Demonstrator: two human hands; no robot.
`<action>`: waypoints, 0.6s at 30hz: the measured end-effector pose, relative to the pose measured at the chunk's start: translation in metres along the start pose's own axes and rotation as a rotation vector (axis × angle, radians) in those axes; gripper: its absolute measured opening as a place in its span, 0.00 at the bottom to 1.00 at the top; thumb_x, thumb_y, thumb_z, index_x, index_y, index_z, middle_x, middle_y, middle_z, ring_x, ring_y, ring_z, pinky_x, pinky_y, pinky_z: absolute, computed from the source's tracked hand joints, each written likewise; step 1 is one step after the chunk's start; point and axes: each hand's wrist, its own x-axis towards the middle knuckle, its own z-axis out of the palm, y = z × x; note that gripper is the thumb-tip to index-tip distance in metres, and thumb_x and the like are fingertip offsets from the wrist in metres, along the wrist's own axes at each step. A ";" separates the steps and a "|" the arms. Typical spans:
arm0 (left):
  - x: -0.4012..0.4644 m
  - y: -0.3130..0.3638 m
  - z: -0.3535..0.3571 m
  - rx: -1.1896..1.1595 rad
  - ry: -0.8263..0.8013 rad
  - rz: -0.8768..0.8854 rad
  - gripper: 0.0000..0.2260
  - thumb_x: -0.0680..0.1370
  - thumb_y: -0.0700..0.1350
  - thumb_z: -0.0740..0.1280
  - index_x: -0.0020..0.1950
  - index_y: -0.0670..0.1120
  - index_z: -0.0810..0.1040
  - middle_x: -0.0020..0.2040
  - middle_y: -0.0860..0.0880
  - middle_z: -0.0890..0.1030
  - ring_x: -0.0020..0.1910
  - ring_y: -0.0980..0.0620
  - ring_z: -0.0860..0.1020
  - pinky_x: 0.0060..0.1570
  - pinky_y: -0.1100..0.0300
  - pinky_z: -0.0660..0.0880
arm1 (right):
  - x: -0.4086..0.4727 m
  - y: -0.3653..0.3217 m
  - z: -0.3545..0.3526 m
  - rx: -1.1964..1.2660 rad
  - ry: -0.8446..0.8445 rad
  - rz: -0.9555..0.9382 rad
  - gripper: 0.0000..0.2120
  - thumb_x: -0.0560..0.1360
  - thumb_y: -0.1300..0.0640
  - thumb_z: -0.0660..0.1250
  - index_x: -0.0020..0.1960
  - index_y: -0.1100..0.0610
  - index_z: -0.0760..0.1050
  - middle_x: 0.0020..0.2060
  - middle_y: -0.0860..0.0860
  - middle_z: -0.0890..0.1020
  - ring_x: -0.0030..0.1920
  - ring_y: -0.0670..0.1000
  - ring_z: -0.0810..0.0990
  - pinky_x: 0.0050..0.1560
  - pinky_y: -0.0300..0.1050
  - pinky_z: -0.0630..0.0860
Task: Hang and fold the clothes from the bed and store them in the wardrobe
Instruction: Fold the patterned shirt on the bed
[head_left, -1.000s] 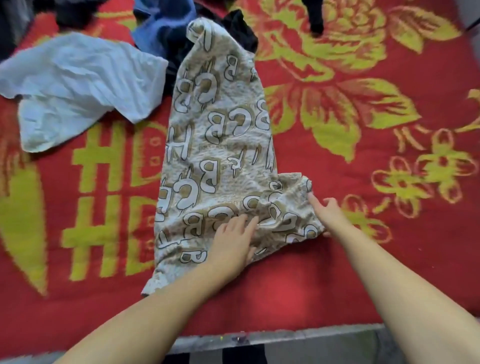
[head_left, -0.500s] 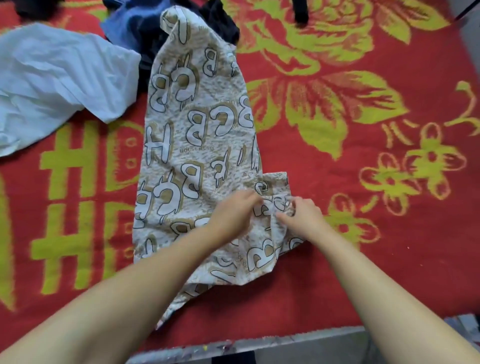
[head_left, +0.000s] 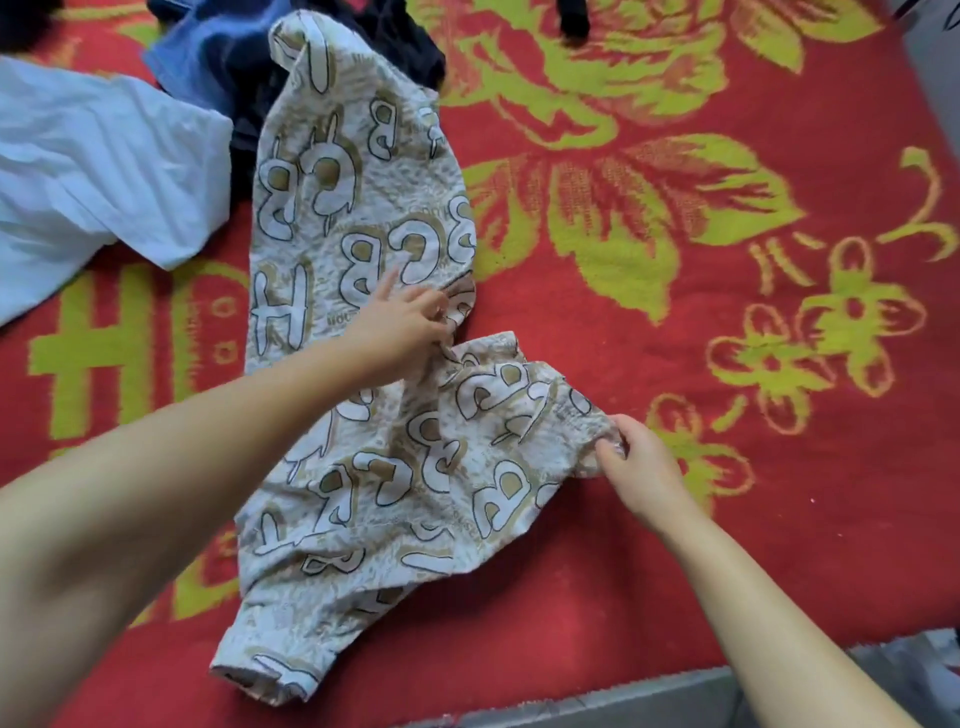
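A beige garment printed with large white letters (head_left: 358, 218) lies lengthwise on the red bed cover (head_left: 649, 545), its near part bunched and wrinkled. My left hand (head_left: 400, 327) pinches the cloth at a fold near the garment's right edge, about halfway up. My right hand (head_left: 636, 462) grips the garment's right corner and holds it out to the right. The far end of the garment lies over a pile of dark clothes.
A white shirt (head_left: 98, 176) lies crumpled at the far left. Blue clothing (head_left: 208, 57) and black clothing (head_left: 410, 47) are heaped at the top, with another black piece (head_left: 574, 18) farther right. The bed's grey edge (head_left: 597, 701) runs along the bottom.
My hands, close together on the lower fold, have parted. The left moved up along the garment; the right pulled the corner out to the right, opening the fold.
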 end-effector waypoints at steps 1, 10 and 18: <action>-0.003 -0.011 -0.003 -0.002 0.020 -0.030 0.15 0.78 0.47 0.65 0.64 0.58 0.76 0.72 0.50 0.67 0.74 0.48 0.60 0.72 0.39 0.37 | 0.001 0.002 0.000 -0.012 0.078 -0.016 0.09 0.74 0.69 0.61 0.41 0.56 0.71 0.37 0.51 0.73 0.42 0.53 0.71 0.40 0.42 0.58; 0.007 0.035 0.013 -0.349 0.168 -0.406 0.28 0.82 0.51 0.56 0.79 0.51 0.47 0.79 0.46 0.46 0.78 0.49 0.45 0.73 0.41 0.39 | 0.022 0.012 0.011 0.219 0.074 0.455 0.23 0.76 0.39 0.61 0.57 0.58 0.73 0.48 0.55 0.76 0.50 0.55 0.77 0.53 0.47 0.72; -0.125 0.154 0.087 -0.481 -0.175 -0.308 0.43 0.76 0.58 0.58 0.73 0.49 0.28 0.73 0.46 0.25 0.74 0.46 0.29 0.70 0.38 0.35 | 0.019 -0.020 0.050 0.871 -0.026 0.810 0.13 0.75 0.44 0.68 0.48 0.54 0.75 0.45 0.50 0.82 0.44 0.50 0.80 0.45 0.48 0.74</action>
